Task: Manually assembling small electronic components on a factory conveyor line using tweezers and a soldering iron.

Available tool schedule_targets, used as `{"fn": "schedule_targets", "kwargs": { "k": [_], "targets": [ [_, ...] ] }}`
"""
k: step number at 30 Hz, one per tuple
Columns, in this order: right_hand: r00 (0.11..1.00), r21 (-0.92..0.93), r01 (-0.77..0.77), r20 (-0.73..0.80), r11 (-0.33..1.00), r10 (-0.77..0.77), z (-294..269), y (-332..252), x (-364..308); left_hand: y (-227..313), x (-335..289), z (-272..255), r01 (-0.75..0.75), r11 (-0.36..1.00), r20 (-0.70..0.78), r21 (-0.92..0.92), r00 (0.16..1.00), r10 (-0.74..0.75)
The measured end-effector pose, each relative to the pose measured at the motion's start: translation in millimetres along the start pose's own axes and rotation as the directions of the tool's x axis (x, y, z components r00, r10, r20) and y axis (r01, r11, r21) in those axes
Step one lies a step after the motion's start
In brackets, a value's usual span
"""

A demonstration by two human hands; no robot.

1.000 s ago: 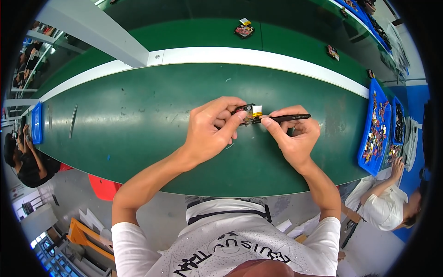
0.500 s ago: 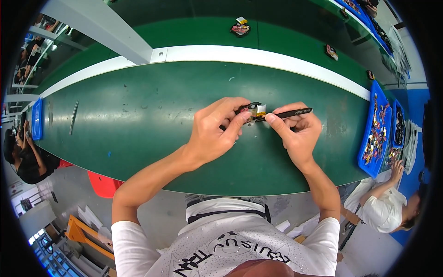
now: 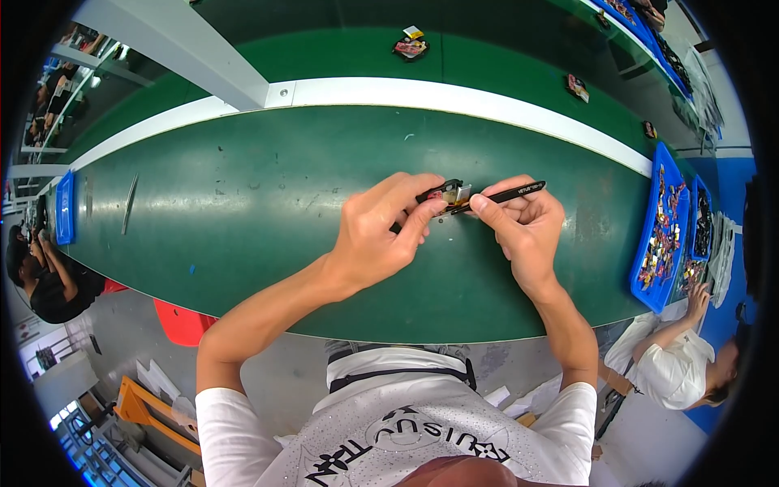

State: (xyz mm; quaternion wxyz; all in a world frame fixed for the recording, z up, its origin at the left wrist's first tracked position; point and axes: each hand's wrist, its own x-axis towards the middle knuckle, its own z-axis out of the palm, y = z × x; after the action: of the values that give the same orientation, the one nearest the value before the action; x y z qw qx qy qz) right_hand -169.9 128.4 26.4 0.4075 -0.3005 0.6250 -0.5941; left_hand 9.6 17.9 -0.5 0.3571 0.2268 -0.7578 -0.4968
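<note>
My left hand (image 3: 379,223) is closed around a small black plastic housing (image 3: 427,195) with a reddish circuit board inside. At the housing's right side a small silver battery cell (image 3: 463,194) with a yellow strip stands tilted. Black tweezers (image 3: 519,191) lie pinched between the thumb and fingers of my right hand (image 3: 523,231). Their tips reach to the lower edge of the battery, near my left thumb; what exactly they touch is too small to tell. Both hands are above the green tabletop (image 3: 324,154).
Blue trays of small parts (image 3: 659,235) stand at the right, beside a co-worker in white (image 3: 677,369). Beyond the white rail (image 3: 454,96), a green belt (image 3: 495,61) carries several similar assemblies (image 3: 411,47). At the far left are another blue tray (image 3: 66,209) and a metal strip (image 3: 130,204).
The battery has tilted more against the housing, and the tweezers have shifted slightly left and up. Assemblies on the far belt have moved left.
</note>
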Motion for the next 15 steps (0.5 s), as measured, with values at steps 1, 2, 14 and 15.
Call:
{"fn": "schedule_targets", "kwargs": {
  "k": [1, 2, 14, 15],
  "targets": [
    [1.0, 0.035, -0.024, 0.012, 0.999, 0.024, -0.2, -0.3, 0.6, -0.2, -0.1, -0.3, -0.06, 0.996, 0.003, 0.06, 0.998, 0.06],
    [1.0, 0.035, -0.024, 0.013, 0.999, 0.023, 0.0, -1.1, 0.9, -0.8, -0.5, -0.2, -0.06, 0.996, 0.003, 0.061, 0.998, 0.06],
    [0.998, 0.034, -0.06, -0.01, 0.998, 0.061, 1.9, -4.1, -1.3, -5.3, -0.2, 4.2, -0.243, 0.949, -0.043, 0.202, 0.966, 0.257],
    [0.998, 0.036, -0.058, -0.019, 0.998, 0.059, 2.0, -3.5, -1.0, -5.2, 0.0, 4.0, -0.247, 0.947, -0.04, 0.204, 0.965, 0.26]
  ]
}}
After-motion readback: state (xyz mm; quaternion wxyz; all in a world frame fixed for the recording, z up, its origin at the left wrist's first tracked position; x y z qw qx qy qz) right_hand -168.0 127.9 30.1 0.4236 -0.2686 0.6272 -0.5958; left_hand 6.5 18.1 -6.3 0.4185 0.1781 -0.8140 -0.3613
